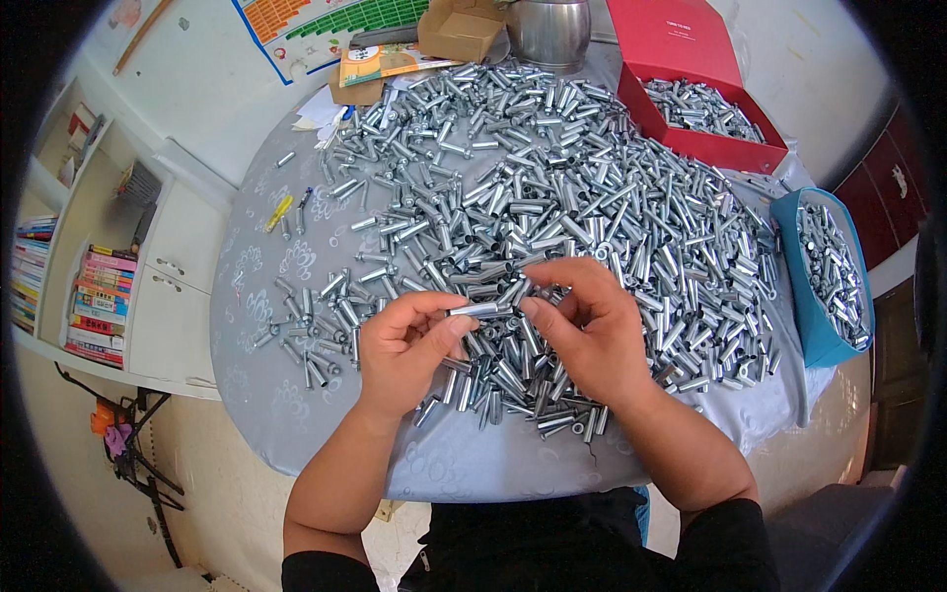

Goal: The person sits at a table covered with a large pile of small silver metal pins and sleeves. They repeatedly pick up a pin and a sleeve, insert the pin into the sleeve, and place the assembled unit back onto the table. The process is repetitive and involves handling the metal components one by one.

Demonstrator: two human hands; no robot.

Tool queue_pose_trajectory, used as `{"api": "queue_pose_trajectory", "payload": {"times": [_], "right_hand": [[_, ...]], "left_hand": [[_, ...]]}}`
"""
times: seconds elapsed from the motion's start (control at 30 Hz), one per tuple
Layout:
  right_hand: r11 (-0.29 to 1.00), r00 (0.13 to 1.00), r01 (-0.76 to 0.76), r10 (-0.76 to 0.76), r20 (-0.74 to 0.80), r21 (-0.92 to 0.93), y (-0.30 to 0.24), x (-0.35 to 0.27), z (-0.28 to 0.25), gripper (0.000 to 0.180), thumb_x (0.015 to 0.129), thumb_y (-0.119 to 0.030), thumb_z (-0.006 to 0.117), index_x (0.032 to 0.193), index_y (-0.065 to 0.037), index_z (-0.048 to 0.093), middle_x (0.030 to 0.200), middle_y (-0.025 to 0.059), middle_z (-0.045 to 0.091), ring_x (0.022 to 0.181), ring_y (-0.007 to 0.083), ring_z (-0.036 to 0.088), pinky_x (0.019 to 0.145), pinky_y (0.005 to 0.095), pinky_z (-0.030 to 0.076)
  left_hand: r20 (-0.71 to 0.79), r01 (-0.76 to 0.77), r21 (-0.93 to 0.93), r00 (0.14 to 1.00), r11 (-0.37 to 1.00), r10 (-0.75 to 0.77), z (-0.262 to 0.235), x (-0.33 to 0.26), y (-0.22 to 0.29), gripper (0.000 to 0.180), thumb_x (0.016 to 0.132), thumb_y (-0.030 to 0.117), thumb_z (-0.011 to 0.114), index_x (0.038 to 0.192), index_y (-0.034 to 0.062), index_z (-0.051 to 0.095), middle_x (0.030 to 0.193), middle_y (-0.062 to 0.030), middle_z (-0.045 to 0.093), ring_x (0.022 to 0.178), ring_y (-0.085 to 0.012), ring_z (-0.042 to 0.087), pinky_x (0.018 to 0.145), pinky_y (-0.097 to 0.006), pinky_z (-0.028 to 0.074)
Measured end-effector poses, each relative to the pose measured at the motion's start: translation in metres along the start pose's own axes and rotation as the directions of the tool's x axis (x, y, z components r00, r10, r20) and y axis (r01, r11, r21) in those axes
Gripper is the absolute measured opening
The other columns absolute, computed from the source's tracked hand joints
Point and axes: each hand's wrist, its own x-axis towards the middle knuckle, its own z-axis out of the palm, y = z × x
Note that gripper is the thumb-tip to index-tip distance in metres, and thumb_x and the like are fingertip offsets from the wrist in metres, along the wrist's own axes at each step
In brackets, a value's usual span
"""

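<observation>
A: What was held, and where?

B: A short silver metal tube (476,309) was held level between the two hands, just above the near edge of a great heap of metal tubes (552,197) spread over a round table (296,414) covered in grey patterned cloth. The left hand (402,350) was closed, thumb and forefinger clamped on the tube's left end. The right hand (582,326) was also pinched, its fingertips pressed together on the tube's right end.

A: How was the tube judged to handle?

B: It was judged rigid, light, and smooth enough to slip or roll. A hold by the two ends, or across the middle of the barrel, was thought soundest.

A: What else was shown?

B: A red cardboard box (705,143) partly filled with the same tubes was seen at the far right, with its lid stood up behind. A blue bin (804,316) of tubes was set at the right edge. A steel kettle (547,30) and a brown carton (459,30) were placed at the far side, and a shelf of books (99,306) was seen on the left
</observation>
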Motion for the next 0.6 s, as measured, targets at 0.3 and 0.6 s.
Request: {"api": "queue_pose_trajectory", "payload": {"times": [0.3,0.6], "right_hand": [[0.998,0.991,0.065,-0.065,0.114,0.004,-0.001,-0.005,0.005,0.019,0.084,-0.006,0.070,0.103,-0.002,0.068,0.079,0.0088,0.065,0.060,0.0130,0.058,0.056,0.0257,0.048],[1.000,0.997,0.005,-0.005,-0.071,0.001,0.008,-0.002,0.003,0.024,0.087,-0.007,0.069,0.109,-0.003,0.064,0.079,0.0048,0.063,0.059,0.0065,0.053,0.052,0.0224,0.044]], "left_hand": [[0.059,0.051,-0.006,0.997,0.999,-0.051,0.008,0.001,0.001,0.018,0.089,0.000,0.063,0.107,-0.0019,0.061,0.090,-0.0107,0.069,0.067,-0.0092,0.062,0.060,-0.023,0.053],[-0.133,0.015,0.000,0.991,1.000,-0.015,0.003,0.004,0.003,0.010,0.091,0.005,0.060,0.099,-0.0003,0.061,0.081,-0.0090,0.068,0.058,-0.0073,0.056,0.055,-0.021,0.046]]}}
